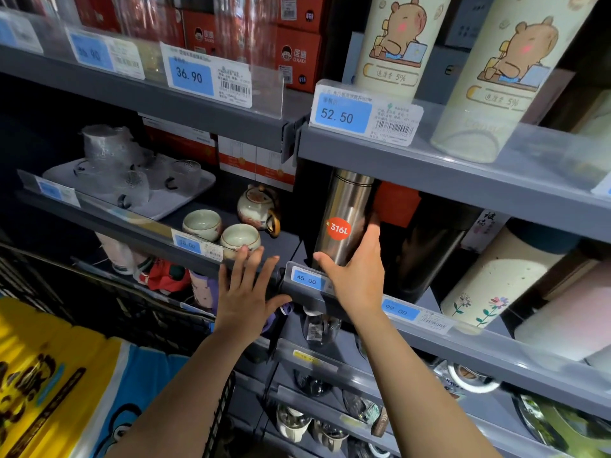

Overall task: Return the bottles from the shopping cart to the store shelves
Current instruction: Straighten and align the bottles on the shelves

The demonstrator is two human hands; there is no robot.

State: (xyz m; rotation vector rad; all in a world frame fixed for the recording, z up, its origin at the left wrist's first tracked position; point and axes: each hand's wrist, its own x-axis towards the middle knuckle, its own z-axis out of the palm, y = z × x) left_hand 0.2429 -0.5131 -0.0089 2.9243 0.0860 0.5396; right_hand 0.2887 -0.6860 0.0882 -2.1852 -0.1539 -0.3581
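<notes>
The right hand (355,269) grips the steel bottle (344,219), upright on the shelf (463,338) behind the 45.00 tag (305,279) — placed, it seems, but not let go. The left hand (246,292) hovers spread, empty. The cart (148,312) shows at lower left — any bottles left in it are hidden.

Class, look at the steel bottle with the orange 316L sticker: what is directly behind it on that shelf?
Behind the steel bottle, gripped by the right hand, an orange-red box shows at its right side. How far the box extends behind the bottle is covered, and the shelf's back is too dark to read.
</notes>
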